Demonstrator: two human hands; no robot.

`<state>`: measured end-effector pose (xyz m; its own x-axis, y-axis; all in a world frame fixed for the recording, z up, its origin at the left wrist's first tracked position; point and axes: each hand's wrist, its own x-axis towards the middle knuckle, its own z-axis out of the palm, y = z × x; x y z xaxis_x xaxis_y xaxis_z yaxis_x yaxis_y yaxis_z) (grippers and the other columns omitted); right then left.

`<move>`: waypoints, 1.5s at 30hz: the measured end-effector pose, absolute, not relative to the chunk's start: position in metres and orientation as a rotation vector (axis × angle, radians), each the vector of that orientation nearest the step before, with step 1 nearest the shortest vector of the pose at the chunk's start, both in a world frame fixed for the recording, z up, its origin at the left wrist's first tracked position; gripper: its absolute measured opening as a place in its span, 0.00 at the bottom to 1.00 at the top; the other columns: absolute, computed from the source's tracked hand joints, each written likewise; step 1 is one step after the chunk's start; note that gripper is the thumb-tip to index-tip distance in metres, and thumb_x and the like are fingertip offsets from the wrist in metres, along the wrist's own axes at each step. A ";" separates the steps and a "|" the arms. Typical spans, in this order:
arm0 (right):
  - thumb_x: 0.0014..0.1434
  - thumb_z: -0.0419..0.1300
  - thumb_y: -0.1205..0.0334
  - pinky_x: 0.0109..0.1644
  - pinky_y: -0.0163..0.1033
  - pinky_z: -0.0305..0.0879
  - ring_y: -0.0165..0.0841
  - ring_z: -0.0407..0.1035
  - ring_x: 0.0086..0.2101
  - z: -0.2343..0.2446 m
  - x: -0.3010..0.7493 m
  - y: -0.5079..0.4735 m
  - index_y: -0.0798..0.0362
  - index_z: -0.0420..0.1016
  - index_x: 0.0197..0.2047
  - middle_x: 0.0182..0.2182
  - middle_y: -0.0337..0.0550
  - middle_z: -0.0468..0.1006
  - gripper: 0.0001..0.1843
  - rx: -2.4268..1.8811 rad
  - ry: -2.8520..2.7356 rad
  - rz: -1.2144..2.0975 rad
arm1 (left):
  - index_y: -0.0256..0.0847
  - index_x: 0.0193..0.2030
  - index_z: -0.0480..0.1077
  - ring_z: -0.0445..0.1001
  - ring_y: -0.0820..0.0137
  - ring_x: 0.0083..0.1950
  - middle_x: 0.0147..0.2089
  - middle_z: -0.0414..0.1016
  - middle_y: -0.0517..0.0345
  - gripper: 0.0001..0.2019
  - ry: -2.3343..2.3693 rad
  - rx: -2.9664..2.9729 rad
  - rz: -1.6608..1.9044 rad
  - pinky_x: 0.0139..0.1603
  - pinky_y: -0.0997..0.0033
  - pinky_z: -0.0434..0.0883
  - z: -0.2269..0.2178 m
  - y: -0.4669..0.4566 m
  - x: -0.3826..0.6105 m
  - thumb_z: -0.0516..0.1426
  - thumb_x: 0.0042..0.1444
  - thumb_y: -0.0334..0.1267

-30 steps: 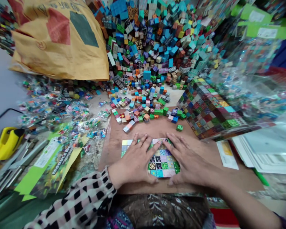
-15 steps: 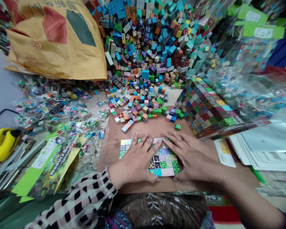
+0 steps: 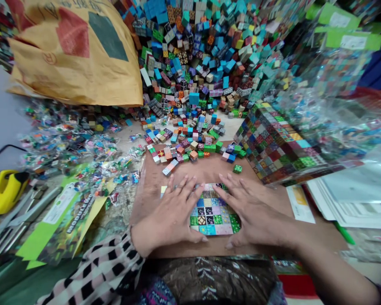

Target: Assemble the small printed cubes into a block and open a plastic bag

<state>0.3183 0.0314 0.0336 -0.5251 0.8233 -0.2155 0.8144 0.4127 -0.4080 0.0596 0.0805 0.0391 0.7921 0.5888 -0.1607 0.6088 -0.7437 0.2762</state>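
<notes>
A flat rectangle of small patterned cubes (image 3: 213, 210) lies on a brown board (image 3: 206, 169) in front of me, its tops showing many colours. My left hand (image 3: 169, 216) is open across its left part, fingers spread, thumb along the near edge. The left hand covers much of that side. At the right side rests my right hand (image 3: 257, 216), also open, with its fingertips near the far edge and its thumb at the near right corner. Beyond the right fingers, a single green cube (image 3: 237, 169) sits apart.
A heap of loose cubes (image 3: 193, 80) fills the back. On the right stands a wrapped stack of cubes (image 3: 273, 144) beside white sheets (image 3: 346, 207). Small bagged pieces (image 3: 92, 144), a yellow tool (image 3: 6, 190) and a yellow printed sack (image 3: 76, 55) are at the left.
My left hand has slid left, uncovering more cubes in the middle. My right hand has shifted slightly left, its thumb now lower at the near corner. The rectangle stays in place.
</notes>
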 end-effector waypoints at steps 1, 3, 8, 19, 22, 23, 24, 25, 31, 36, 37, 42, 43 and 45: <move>0.40 0.75 0.38 0.70 0.70 0.34 0.61 0.26 0.70 0.035 0.315 0.033 0.49 0.38 0.76 0.74 0.57 0.28 0.72 -1.496 -2.639 0.731 | 0.37 0.74 0.43 0.41 0.38 0.76 0.76 0.44 0.31 0.62 0.936 2.670 -0.067 0.70 0.29 0.32 0.040 0.081 0.055 0.60 0.42 0.73; 0.40 0.75 0.40 0.70 0.70 0.34 0.61 0.28 0.70 0.036 0.306 0.037 0.51 0.42 0.76 0.74 0.59 0.31 0.70 -1.461 -2.667 0.708 | 0.40 0.74 0.43 0.41 0.38 0.76 0.76 0.46 0.34 0.62 0.961 2.669 -0.019 0.71 0.29 0.32 0.040 0.082 0.046 0.60 0.41 0.74; 0.42 0.74 0.45 0.70 0.69 0.36 0.60 0.32 0.70 0.033 0.293 0.043 0.55 0.46 0.75 0.73 0.61 0.42 0.65 -1.447 -2.700 0.662 | 0.36 0.74 0.46 0.41 0.38 0.76 0.75 0.46 0.32 0.62 0.983 2.626 -0.155 0.71 0.31 0.32 0.039 0.079 0.041 0.61 0.40 0.73; 0.43 0.73 0.41 0.70 0.68 0.39 0.60 0.33 0.70 0.024 0.292 0.039 0.52 0.41 0.76 0.74 0.59 0.39 0.67 -1.408 -2.717 0.554 | 0.39 0.74 0.46 0.44 0.41 0.76 0.75 0.47 0.34 0.59 0.993 2.594 -0.161 0.71 0.30 0.33 0.039 0.074 0.046 0.62 0.42 0.69; 0.47 0.69 0.34 0.69 0.70 0.41 0.61 0.32 0.70 0.027 0.285 0.039 0.50 0.38 0.76 0.74 0.58 0.35 0.66 -1.368 -2.699 0.565 | 0.42 0.75 0.45 0.44 0.42 0.76 0.76 0.45 0.36 0.58 0.994 2.565 -0.063 0.72 0.30 0.35 0.040 0.073 0.038 0.59 0.45 0.72; 0.50 0.67 0.33 0.69 0.70 0.41 0.61 0.32 0.70 0.028 0.283 0.039 0.49 0.38 0.76 0.74 0.57 0.35 0.63 -1.345 -2.694 0.567 | 0.43 0.75 0.45 0.45 0.43 0.76 0.76 0.46 0.37 0.56 1.010 2.548 -0.012 0.72 0.31 0.37 0.040 0.073 0.033 0.57 0.48 0.73; 0.53 0.65 0.33 0.69 0.69 0.41 0.59 0.33 0.70 0.030 0.280 0.040 0.47 0.39 0.76 0.74 0.55 0.35 0.60 -1.318 -2.688 0.564 | 0.44 0.75 0.45 0.45 0.45 0.76 0.76 0.48 0.39 0.53 1.042 2.526 0.054 0.73 0.32 0.38 0.040 0.072 0.027 0.56 0.50 0.73; 0.56 0.63 0.34 0.70 0.69 0.41 0.58 0.33 0.70 0.031 0.277 0.041 0.47 0.40 0.76 0.74 0.54 0.36 0.56 -1.289 -2.681 0.559 | 0.45 0.74 0.47 0.47 0.47 0.76 0.75 0.50 0.41 0.49 1.087 2.500 0.136 0.73 0.33 0.40 0.038 0.071 0.021 0.54 0.54 0.71; 0.64 0.58 0.41 0.70 0.63 0.46 0.53 0.46 0.69 0.056 0.250 0.057 0.52 0.57 0.72 0.71 0.55 0.54 0.39 -1.106 -2.680 0.693 | 0.43 0.63 0.67 0.71 0.59 0.64 0.62 0.73 0.46 0.24 1.512 1.977 0.788 0.65 0.46 0.67 0.015 0.062 -0.013 0.49 0.68 0.53; 0.68 0.54 0.47 0.69 0.57 0.53 0.45 0.62 0.62 0.088 0.219 0.063 0.48 0.65 0.68 0.63 0.49 0.70 0.29 -0.877 -2.669 0.863 | 0.42 0.60 0.70 0.73 0.61 0.62 0.60 0.75 0.50 0.22 1.627 1.642 0.974 0.65 0.50 0.69 0.002 0.057 -0.014 0.48 0.67 0.51; 0.69 0.54 0.48 0.70 0.56 0.53 0.44 0.63 0.62 0.093 0.214 0.063 0.48 0.64 0.68 0.63 0.49 0.70 0.28 -0.827 -2.664 0.861 | 0.42 0.60 0.70 0.73 0.61 0.62 0.60 0.75 0.50 0.22 1.619 1.632 0.977 0.65 0.51 0.69 0.001 0.057 -0.013 0.49 0.67 0.51; 0.66 0.57 0.52 0.67 0.51 0.59 0.42 0.64 0.61 0.118 0.196 0.064 0.50 0.68 0.65 0.61 0.48 0.72 0.26 -0.652 -2.651 0.835 | 0.43 0.60 0.70 0.73 0.61 0.62 0.60 0.75 0.51 0.23 1.619 1.580 0.972 0.64 0.52 0.71 -0.003 0.056 -0.013 0.49 0.67 0.53; 0.66 0.58 0.51 0.67 0.50 0.59 0.43 0.64 0.61 0.123 0.193 0.065 0.50 0.70 0.63 0.61 0.48 0.73 0.25 -0.622 -2.671 0.838 | 0.43 0.59 0.71 0.74 0.60 0.61 0.60 0.76 0.51 0.23 1.625 1.584 0.962 0.63 0.51 0.72 -0.004 0.056 -0.013 0.49 0.67 0.53; 0.65 0.59 0.51 0.67 0.50 0.60 0.43 0.66 0.59 0.133 0.190 0.068 0.50 0.71 0.63 0.59 0.48 0.74 0.25 -0.507 -2.729 0.857 | 0.43 0.58 0.71 0.74 0.59 0.60 0.59 0.76 0.51 0.23 1.630 1.608 0.951 0.62 0.50 0.73 -0.003 0.055 -0.013 0.49 0.66 0.53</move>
